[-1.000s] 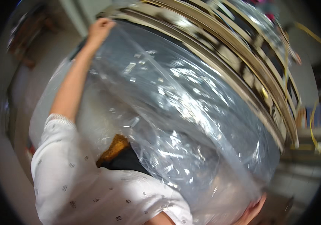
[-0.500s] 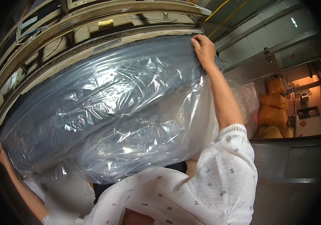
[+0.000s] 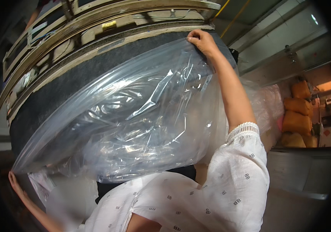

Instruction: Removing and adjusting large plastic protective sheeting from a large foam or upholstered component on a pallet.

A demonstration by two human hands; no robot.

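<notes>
A large clear plastic sheet (image 3: 134, 104) stretches between my two hands over a dark padded surface (image 3: 84, 77). Its far edge runs in a long curve from one hand to the other. At the far right, my right hand (image 3: 203, 41) pinches that edge between thumb and fingertips. My left hand (image 3: 15, 182), low at the far left, is closed on the sheet's other corner. Loose folds of the plastic bunch up near my body and shine with reflections.
Wooden rails (image 3: 107, 19) run along the far side of the dark surface, with a yellow piece (image 3: 109, 25) among them. To the right, more crumpled plastic (image 3: 264, 100) lies beside a doorway with stacked orange sacks (image 3: 297, 116). A whitish bag (image 3: 74, 189) is at lower left.
The sheet's far edge has come back toward me from the rails, baring a strip of dark surface. My left hand has dropped nearer; my right hand has shifted slightly left.
</notes>
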